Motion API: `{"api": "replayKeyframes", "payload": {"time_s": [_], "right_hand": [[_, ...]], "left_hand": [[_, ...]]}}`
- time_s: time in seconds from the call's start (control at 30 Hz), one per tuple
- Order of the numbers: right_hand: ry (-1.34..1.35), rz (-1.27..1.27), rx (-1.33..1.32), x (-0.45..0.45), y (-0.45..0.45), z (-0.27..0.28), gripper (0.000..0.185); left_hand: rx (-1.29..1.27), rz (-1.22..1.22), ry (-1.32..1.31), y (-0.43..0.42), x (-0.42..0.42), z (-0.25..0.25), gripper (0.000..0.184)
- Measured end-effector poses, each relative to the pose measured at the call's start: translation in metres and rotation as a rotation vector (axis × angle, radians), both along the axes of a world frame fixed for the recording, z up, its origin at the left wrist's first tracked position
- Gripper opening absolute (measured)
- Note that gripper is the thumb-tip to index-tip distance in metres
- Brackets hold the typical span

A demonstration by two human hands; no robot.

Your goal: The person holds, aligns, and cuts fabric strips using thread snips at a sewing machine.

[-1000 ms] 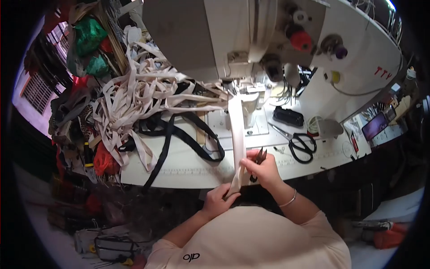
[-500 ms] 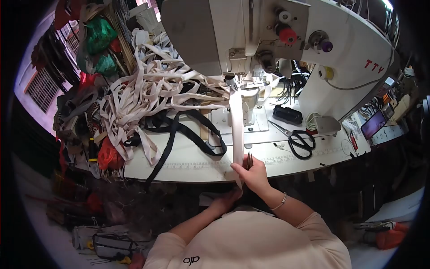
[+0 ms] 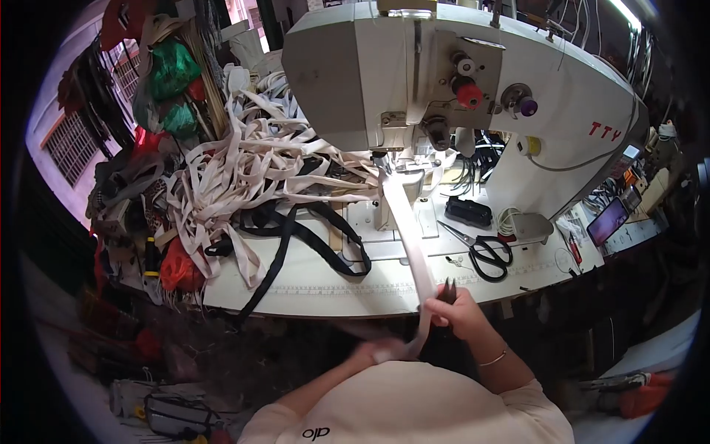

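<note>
A pale fabric strip [image 3: 408, 229] runs from beneath the needle area of the sewing machine [image 3: 392, 137] down over the table's front edge. My right hand [image 3: 456, 311] pinches the strip near that edge, and small dark snips [image 3: 450, 291] stick up from the same hand. Lower down, close to my body, my left hand [image 3: 376, 354] is smeared by motion at the strip's lower part; its fingers cannot be made out.
Tangled pale strips [image 3: 244, 163] and a black strip [image 3: 287, 251] lie left of the machine. Black-handled scissors [image 3: 489, 257], a black case [image 3: 468, 212] and a phone [image 3: 608, 222] are on the right. A ruler scale [image 3: 333, 290] runs along the front.
My right hand has moved right with the snips, and the pale strip now slants to the right. My left hand has shifted near my body. The camera view has tilted up.
</note>
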State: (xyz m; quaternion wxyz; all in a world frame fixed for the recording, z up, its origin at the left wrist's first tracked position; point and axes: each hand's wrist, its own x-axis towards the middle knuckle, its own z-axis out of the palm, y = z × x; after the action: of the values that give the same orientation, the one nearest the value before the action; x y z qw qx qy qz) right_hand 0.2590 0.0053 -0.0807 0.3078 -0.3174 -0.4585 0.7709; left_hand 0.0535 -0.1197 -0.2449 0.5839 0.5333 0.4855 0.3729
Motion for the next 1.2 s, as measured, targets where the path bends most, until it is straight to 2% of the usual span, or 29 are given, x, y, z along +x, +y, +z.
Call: {"api": "replayKeyframes", "payload": {"time_s": [0.03, 0.07, 0.1, 0.17, 0.2, 0.27, 0.3, 0.37, 0.4, 0.47, 0.8, 0.97, 1.03, 1.17, 1.2], "right_hand": [[-0.051, 0.010, 0.044, -0.004, -0.005, -0.003, 0.005], [-0.052, 0.014, 0.044, -0.009, -0.009, -0.007, 0.005], [-0.097, -0.002, 0.117, -0.015, -0.014, -0.010, 0.008], [-0.148, -0.026, 0.192, -0.019, -0.020, -0.014, 0.011], [-0.167, 0.003, 0.203, -0.017, -0.021, -0.016, 0.011], [-0.197, 0.066, 0.221, -0.017, -0.024, -0.019, 0.014], [-0.206, 0.101, 0.227, -0.020, -0.026, -0.020, 0.015], [-0.173, 0.111, 0.191, -0.027, -0.029, -0.019, 0.015], [-0.148, 0.116, 0.157, -0.030, -0.031, -0.017, 0.014], [-0.101, 0.117, 0.095, -0.034, -0.034, -0.012, 0.014], [-0.196, -0.226, 0.350, -0.053, 0.000, 0.020, 0.013], [-0.156, -0.202, 0.359, -0.054, 0.007, -0.004, 0.009], [-0.160, -0.182, 0.376, -0.053, 0.008, 0.002, 0.008], [-0.173, -0.128, 0.411, -0.049, 0.002, 0.021, 0.006], [-0.137, -0.114, 0.378, -0.048, -0.001, 0.026, 0.005]], "left_hand": [[-0.014, -0.339, 0.043, 0.014, 0.028, 0.037, 0.038], [-0.248, -0.264, 0.028, 0.024, 0.042, 0.028, 0.031], [-0.252, -0.264, 0.029, 0.023, 0.033, 0.023, 0.031], [-0.307, -0.336, 0.526, 0.038, 0.007, 0.096, 0.035], [-0.220, -0.399, 0.757, 0.047, -0.001, 0.136, 0.032], [0.143, -0.361, 0.547, 0.060, -0.038, 0.164, 0.028], [-0.057, -0.100, 0.288, 0.065, -0.041, 0.190, 0.025], [0.084, 0.355, -0.186, 0.090, -0.034, 0.205, 0.021], [0.083, 0.358, -0.182, 0.098, -0.028, 0.208, 0.021], [0.025, 0.246, -0.422, 0.112, -0.019, 0.207, 0.018], [0.009, 0.308, -0.423, 0.124, -0.011, 0.174, 0.016], [0.032, 0.279, -0.388, 0.130, -0.015, 0.182, 0.017], [0.075, 0.376, -0.428, 0.146, -0.015, 0.206, 0.019], [0.132, 0.310, -0.404, 0.176, -0.031, 0.218, 0.018], [0.098, 0.297, -0.474, 0.176, -0.032, 0.217, 0.017]]}}
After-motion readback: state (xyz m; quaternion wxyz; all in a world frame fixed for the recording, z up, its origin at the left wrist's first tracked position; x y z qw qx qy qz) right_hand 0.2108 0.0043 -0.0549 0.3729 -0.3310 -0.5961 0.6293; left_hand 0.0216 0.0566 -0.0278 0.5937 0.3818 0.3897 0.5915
